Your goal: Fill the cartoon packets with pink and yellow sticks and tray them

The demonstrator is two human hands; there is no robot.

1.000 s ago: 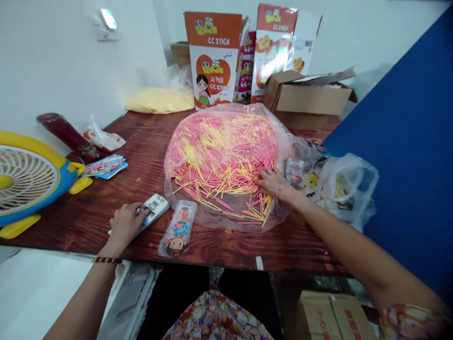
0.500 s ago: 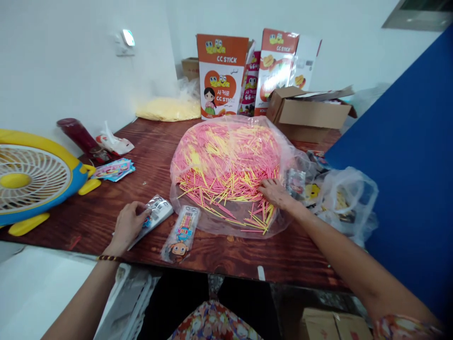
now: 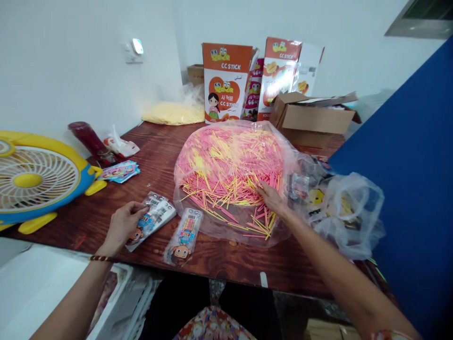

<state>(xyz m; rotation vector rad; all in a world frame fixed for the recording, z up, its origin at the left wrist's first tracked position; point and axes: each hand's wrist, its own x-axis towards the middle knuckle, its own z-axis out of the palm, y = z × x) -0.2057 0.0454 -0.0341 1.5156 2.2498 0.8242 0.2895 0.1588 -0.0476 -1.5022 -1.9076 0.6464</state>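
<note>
My left hand [image 3: 123, 224] pinches the top clear printed packet [image 3: 146, 218], which lies skewed over a stack of similar flat packets [image 3: 163, 213]. Right of that stack, a packet filled with pink and yellow sticks [image 3: 184, 236] lies on the table by itself. A big clear plastic bag [image 3: 231, 229] lies open toward me, heaped with thin pink and yellow sticks [image 3: 226, 189]. At the right side of this heap is my right hand [image 3: 271, 197], its fingers closed on some sticks; how many is hidden.
On the left stand a yellow and blue fan [image 3: 38, 174], a dark red bottle [image 3: 88, 141], a tissue pack [image 3: 122, 145] and printed cards [image 3: 120, 171]. Printed cartons [image 3: 226, 85] and an open cardboard box [image 3: 314, 118] are behind. A plastic bag [image 3: 357, 212] sits right, near a blue panel [image 3: 399, 141].
My left hand has drawn the top packet askew, showing more of its print. My right hand has turned and its fingers have drawn together at the sticks. The view has shifted slightly.
</note>
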